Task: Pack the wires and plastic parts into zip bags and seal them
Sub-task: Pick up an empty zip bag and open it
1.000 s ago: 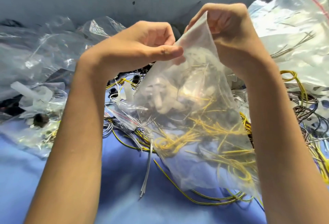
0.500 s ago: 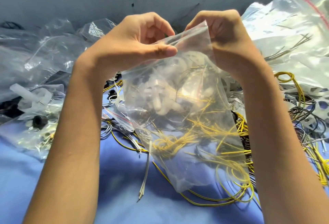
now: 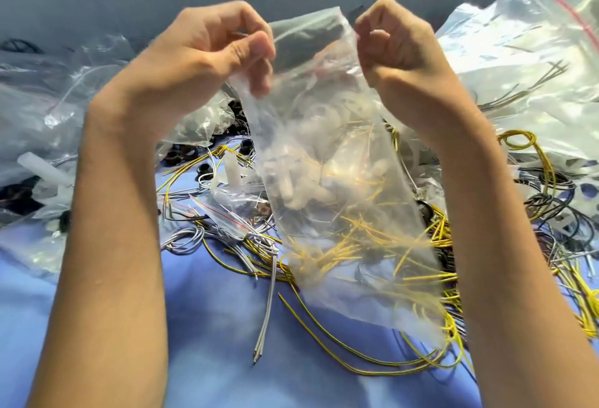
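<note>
A clear zip bag hangs upright in the air between both hands, holding white plastic parts and yellow wires. My left hand pinches the bag's top left corner between thumb and fingers. My right hand pinches the top right corner, fingers curled round the edge. The bag's top edge runs level between the two hands. Loose yellow wires and grey wires lie on the blue cloth below the bag.
Filled clear bags with a red zip strip pile up at the right. More crumpled bags and white plastic parts lie at the left. Black rings and black wires are scattered behind. A grey wall stands at the back.
Both hands have moved apart along the bag's top, stretching it out level. The bag has turned from a tilted corner hold to hanging straight down.
</note>
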A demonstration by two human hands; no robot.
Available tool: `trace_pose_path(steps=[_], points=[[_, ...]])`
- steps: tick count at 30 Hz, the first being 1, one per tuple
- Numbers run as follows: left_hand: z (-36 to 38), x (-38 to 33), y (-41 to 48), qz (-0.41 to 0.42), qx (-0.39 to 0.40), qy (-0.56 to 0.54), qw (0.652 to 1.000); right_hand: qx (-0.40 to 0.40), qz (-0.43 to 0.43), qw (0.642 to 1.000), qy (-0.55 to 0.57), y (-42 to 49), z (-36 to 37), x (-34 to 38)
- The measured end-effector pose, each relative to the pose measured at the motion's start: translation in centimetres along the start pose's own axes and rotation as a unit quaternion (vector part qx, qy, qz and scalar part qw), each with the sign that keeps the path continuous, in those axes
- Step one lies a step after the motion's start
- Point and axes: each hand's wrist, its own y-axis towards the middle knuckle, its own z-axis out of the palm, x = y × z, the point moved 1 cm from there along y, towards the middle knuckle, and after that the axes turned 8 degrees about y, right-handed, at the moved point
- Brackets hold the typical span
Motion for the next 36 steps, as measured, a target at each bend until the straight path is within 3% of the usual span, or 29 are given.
trace_pose_path(steps=[5, 11, 17, 22, 24, 27, 29, 30, 36], points=[[-2.0, 1.0, -0.6, -0.068, -0.093, 0.107, 0.988, -0.011, 0.007, 1.0, -0.008, 0.4, 0.0, -0.6], [-2.3, -0.6, 0.1, -0.132, -0.296, 0.157, 0.933, 0.086, 0.059, 0.99, -0.096, 0.1, 1.0, -0.5], [-2.3, -1.0, -0.5, -0.104, -0.305, 0.24, 0.916, 0.152, 0.097, 0.98, -0.086, -0.2, 1.5, -0.1], [-3.0, -1.1, -1.0, -0.05, -0.208, 0.353, 0.911, 0.12, 0.094, 0.974, -0.169, 0.0, 1.7, -0.2], [-3.1, -1.0, -1.1, -0.048, -0.163, 0.378, 0.91, 0.159, 0.115, 0.952, -0.236, -0.1, 1.6, -0.2], [-2.8, -0.4, -1.1, -0.09, -0.087, 0.393, 0.911, 0.293, 0.231, 0.861, -0.346, -0.6, 2.0, -0.6], [-2.5, -0.1, -0.9, -0.116, -0.045, 0.387, 0.914, 0.33, 0.277, 0.8, -0.418, -0.8, 2.4, -1.2], [-2.3, 0.0, -0.9, -0.123, -0.026, 0.386, 0.914, 0.33, 0.284, 0.786, -0.439, -0.7, 2.5, -1.5], [-1.6, -0.2, -0.6, -0.139, 0.084, 0.335, 0.928, 0.324, 0.289, 0.79, -0.432, -0.6, 2.0, -2.6]])
